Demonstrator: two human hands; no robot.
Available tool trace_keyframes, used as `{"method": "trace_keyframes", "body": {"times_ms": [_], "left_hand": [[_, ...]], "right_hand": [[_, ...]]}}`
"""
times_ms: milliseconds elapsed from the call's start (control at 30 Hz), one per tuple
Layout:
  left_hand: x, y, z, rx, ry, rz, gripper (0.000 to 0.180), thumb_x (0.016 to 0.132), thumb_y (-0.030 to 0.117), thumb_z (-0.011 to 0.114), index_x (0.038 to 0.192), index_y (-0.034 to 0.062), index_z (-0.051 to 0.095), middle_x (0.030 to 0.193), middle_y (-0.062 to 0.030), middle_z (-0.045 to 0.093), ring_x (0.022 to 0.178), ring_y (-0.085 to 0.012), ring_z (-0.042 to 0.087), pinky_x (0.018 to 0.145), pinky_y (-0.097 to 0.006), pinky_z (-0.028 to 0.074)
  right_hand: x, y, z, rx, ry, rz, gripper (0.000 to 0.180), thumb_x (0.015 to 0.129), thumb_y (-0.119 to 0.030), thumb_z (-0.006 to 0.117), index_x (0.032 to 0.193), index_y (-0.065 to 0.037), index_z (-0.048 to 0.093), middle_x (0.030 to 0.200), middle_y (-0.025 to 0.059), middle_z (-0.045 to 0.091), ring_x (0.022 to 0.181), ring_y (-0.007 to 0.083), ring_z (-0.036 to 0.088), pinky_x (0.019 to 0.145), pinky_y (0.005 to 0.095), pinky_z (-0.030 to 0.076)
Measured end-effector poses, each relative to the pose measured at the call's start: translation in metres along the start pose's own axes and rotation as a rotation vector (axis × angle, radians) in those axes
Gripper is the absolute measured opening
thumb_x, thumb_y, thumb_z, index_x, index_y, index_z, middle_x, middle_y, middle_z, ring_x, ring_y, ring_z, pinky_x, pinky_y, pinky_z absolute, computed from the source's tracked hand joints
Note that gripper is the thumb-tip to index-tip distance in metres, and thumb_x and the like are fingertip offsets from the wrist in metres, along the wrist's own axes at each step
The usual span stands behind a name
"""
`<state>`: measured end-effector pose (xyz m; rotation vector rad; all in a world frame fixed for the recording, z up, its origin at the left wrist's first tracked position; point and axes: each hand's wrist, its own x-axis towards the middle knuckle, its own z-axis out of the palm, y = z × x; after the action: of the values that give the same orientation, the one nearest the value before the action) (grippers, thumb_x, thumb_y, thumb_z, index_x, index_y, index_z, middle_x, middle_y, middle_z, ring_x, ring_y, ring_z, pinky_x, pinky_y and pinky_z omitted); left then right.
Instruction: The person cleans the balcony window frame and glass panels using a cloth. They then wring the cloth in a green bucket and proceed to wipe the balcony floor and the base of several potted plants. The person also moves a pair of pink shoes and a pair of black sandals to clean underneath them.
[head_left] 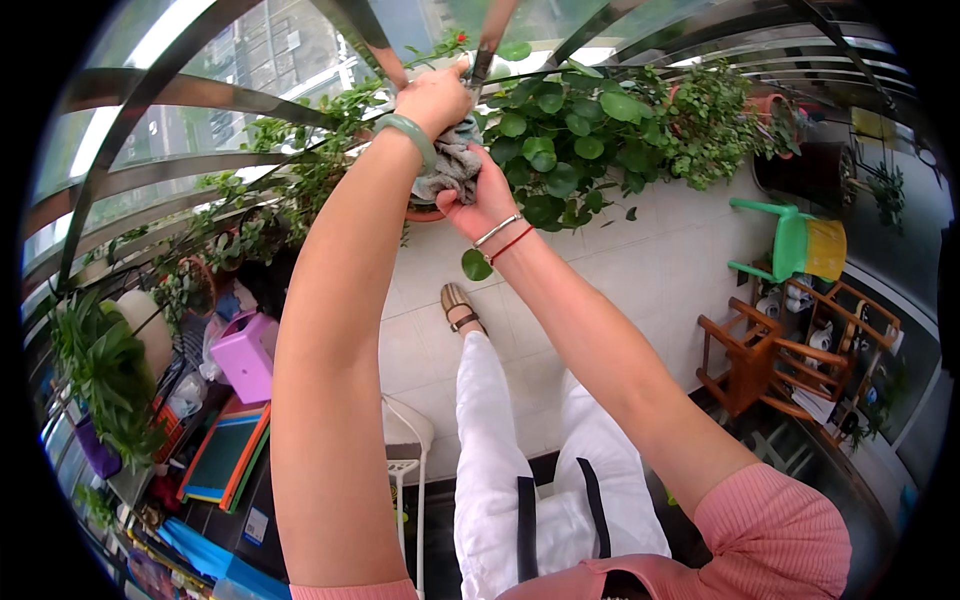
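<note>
Toward the right, a green stool [788, 243] with a yellow top stood on the pale tiled floor [650, 265]. Nearer the wearer was a brown wooden stool [750, 355], just beside a wooden rack [830, 350] that held assorted small items. Beyond the green stool sat a large dark pot [805, 175], near a small-leaved shrub [715, 130]. On the left, a pinkish-purple plastic stool [245, 352] stood near flat boards [225, 460] with bright coloured edges. Farther left grew a long-leaved plant [105, 375], with a purple container [97, 450] close by
</note>
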<state>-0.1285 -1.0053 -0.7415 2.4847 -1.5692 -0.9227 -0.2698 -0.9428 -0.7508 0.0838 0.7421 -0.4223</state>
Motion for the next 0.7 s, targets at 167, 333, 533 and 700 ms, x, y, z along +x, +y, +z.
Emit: {"method": "trace_keyframes", "body": {"times_ms": [167, 333, 533, 700], "left_hand": [[0.002, -0.029, 0.003, 0.007, -0.006, 0.124, 0.055, 0.087, 0.014, 0.049, 0.139, 0.0308, 0.044, 0.116, -0.018, 0.064, 0.107, -0.035, 0.061, 0.088, -0.044, 0.05], [-0.059, -0.049, -0.014, 0.212, -0.09, 0.176, 0.046, 0.089, 0.016, 0.05, 0.135, 0.0131, 0.047, 0.103, -0.0237, 0.065, 0.096, -0.0406, 0.063, 0.083, -0.047, 0.05], [-0.12, 0.0, -0.033, -0.128, -0.203, 0.081, 0.055, 0.086, 0.015, 0.048, 0.141, 0.0121, 0.04, 0.106, -0.0312, 0.061, 0.1, -0.0445, 0.06, 0.09, -0.045, 0.046], [-0.1, 0.098, -0.021, -0.294, -0.188, 0.035, 0.061, 0.086, 0.021, 0.05, 0.142, 0.0022, 0.033, 0.107, -0.0359, 0.059, 0.104, -0.0455, 0.058, 0.091, -0.046, 0.045]], "right_hand": [[-0.004, 0.01, 0.006, -0.104, -0.028, 0.053, 0.032, 0.099, -0.039, 0.044, 0.112, -0.014, 0.059, 0.1, 0.0, 0.066, 0.079, 0.0112, 0.06, 0.048, 0.02, 0.044], [-0.033, 0.049, 0.009, -0.104, -0.093, 0.189, 0.031, 0.097, -0.04, 0.049, 0.112, -0.015, 0.06, 0.098, -0.0013, 0.067, 0.069, 0.0103, 0.06, 0.046, 0.0199, 0.042], [-0.118, 0.029, 0.014, -0.27, -0.027, 0.103, 0.029, 0.094, -0.041, 0.055, 0.107, -0.015, 0.059, 0.088, -0.0009, 0.067, 0.064, 0.0099, 0.06, 0.04, 0.0215, 0.037], [-0.156, -0.053, -0.017, -0.391, 0.048, -0.049, 0.026, 0.093, -0.039, 0.056, 0.106, -0.017, 0.061, 0.089, -0.0037, 0.068, 0.061, 0.0061, 0.06, 0.035, 0.0196, 0.028]]}}
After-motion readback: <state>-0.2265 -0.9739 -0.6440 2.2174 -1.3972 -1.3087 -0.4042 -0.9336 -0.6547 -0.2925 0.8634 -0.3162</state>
